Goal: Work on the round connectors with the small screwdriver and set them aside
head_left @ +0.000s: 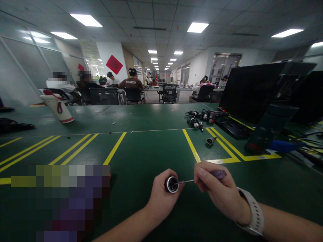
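Note:
My left hand (pixel 164 195) is closed around a short black cylindrical part (pixel 172 185) with a silver rim, its open end facing me. In my right hand (pixel 219 188) is a screwdriver (pixel 219 173) with a translucent purple handle, pinched between thumb and fingers. Its thin metal shaft points left, and the tip reaches into the open end of the cylinder. Whatever the tip touches inside is too dark and small to make out. A light watch strap circles my right wrist.
A small metal cup-shaped part (pixel 211 140) lies beyond my right hand. Several black cylindrical devices with cables (pixel 198 120) are heaped farther back. A dark bottle (pixel 270 129) and monitor (pixel 254 89) stand right; a white cup (pixel 58 108) is far left. Yellow tape marks the green table (pixel 151 148).

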Demonstrator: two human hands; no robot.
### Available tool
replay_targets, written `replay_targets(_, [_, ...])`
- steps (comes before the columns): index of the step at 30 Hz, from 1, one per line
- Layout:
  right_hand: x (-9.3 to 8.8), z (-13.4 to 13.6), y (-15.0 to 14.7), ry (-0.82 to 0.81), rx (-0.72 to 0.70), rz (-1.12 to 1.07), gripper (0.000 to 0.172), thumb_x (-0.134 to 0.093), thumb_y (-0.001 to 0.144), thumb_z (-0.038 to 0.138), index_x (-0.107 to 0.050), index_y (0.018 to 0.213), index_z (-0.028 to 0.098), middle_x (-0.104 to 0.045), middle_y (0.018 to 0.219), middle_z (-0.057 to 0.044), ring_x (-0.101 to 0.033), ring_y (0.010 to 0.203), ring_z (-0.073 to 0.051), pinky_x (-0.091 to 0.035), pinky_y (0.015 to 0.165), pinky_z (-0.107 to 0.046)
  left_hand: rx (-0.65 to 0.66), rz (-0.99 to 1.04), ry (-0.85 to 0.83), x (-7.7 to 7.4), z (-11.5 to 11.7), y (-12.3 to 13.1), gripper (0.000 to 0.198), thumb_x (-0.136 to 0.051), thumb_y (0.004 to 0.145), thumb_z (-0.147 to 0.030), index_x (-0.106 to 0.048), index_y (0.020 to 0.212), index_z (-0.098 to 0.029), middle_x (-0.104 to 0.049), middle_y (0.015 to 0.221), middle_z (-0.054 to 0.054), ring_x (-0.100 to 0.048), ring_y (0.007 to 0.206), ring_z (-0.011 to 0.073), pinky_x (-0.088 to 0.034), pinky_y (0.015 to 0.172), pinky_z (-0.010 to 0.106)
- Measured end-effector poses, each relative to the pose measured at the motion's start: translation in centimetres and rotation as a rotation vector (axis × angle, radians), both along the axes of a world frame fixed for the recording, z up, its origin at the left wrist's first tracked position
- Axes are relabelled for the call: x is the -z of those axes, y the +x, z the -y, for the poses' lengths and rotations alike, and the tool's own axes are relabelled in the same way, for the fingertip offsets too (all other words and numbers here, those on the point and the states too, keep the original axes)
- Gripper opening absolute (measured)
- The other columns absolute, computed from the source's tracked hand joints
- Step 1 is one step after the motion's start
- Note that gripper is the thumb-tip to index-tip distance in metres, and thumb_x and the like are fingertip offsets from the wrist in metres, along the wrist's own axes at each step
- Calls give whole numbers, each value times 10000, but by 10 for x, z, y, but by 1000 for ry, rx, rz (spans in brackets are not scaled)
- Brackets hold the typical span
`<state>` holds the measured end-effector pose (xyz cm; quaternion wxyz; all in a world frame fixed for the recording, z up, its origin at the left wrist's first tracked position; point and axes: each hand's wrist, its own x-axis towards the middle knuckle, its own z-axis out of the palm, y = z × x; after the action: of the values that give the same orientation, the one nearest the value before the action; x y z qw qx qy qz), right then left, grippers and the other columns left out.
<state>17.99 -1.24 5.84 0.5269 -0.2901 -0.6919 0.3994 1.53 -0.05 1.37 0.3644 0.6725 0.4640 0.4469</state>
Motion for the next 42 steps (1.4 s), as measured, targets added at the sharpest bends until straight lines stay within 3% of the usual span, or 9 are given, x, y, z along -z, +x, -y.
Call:
replay_targets(8, [-19, 11, -3, 351, 36, 334, 233, -415, 882, 140, -489, 663, 170, -449, 579, 19, -434, 540, -110, -328, 518, -248, -35, -198, 129, 1, 3, 0, 98, -618, 675, -211, -530, 645, -182, -554, 618, 9, -503, 600, 179, -372, 562, 283])
replay_targets(14, [-18, 15, -4, 483, 0, 482, 175, -414, 839, 99, -490, 698, 170, -482, 612, -7, -444, 572, -132, -338, 540, -268, -18, -222, 153, -1, 3, 0, 78, -589, 669, -192, -523, 628, -182, -562, 624, 20, -490, 621, 188, -351, 575, 293])
replay_targets(23, [-23, 11, 0, 429, 12, 380, 187, -414, 851, 103, -475, 700, 194, -454, 579, 11, -439, 530, -130, -337, 514, -271, 85, 35, -33, -6, 1, 2, 155, -622, 684, -230, -480, 637, -189, -444, 567, -52, -383, 523, 112, -321, 488, 229])
replay_targets(28, [-24, 11, 1, 363, 25, 317, 211, -424, 872, 119, -481, 682, 192, -455, 570, 22, -444, 519, -113, -333, 501, -255, 88, 21, -46, -4, 2, 3, 149, -620, 693, -221, -485, 641, -187, -463, 576, -43, -413, 524, 115, -341, 484, 227])
replay_targets(35, [-23, 10, -2, 328, -26, 376, 240, -420, 888, 150, -462, 655, 189, -418, 571, 24, -427, 534, -116, -335, 519, -262, 47, -111, 100, 8, 2, 0, 123, -639, 690, -216, -523, 662, -185, -515, 604, -23, -457, 547, 130, -362, 503, 232])
replay_targets(42, [-26, 9, -2, 327, -78, 407, 237, -408, 885, 154, -450, 657, 205, -402, 572, 28, -414, 526, -124, -334, 512, -272, 57, -163, 106, 3, 2, 1, 107, -641, 680, -223, -546, 649, -184, -563, 614, -1, -500, 573, 155, -376, 527, 254])
